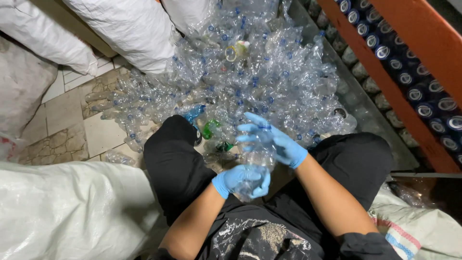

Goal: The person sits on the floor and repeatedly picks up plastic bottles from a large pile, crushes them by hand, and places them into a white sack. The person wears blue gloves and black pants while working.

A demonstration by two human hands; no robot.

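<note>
left hand (pixel 242 180) grips clear bottle (pixel 256 156) base | right hand (pixel 273 139) clasps top, cap probably blue | white sack (pixel 72 212) beside

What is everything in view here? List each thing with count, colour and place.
clear plastic bottles: too many to count, transparent with blue caps, heaped on the floor ahead of the person
green bottle: one, green, near edge of the heap by the left knee
white sacks: several, white, top left behind the heap
large white sack: one, white, lower left
woven sack: one, off-white with stripes, lower right
tiled floor: beige and stone-patterned, left
orange beam: one, orange, right, over rows of blue-topped cans
crushed clear bottle: one, transparent, between both hands
left hand: blue glove, grip on the bottle's lower end
right hand: blue glove, on the bottle's upper end
</note>
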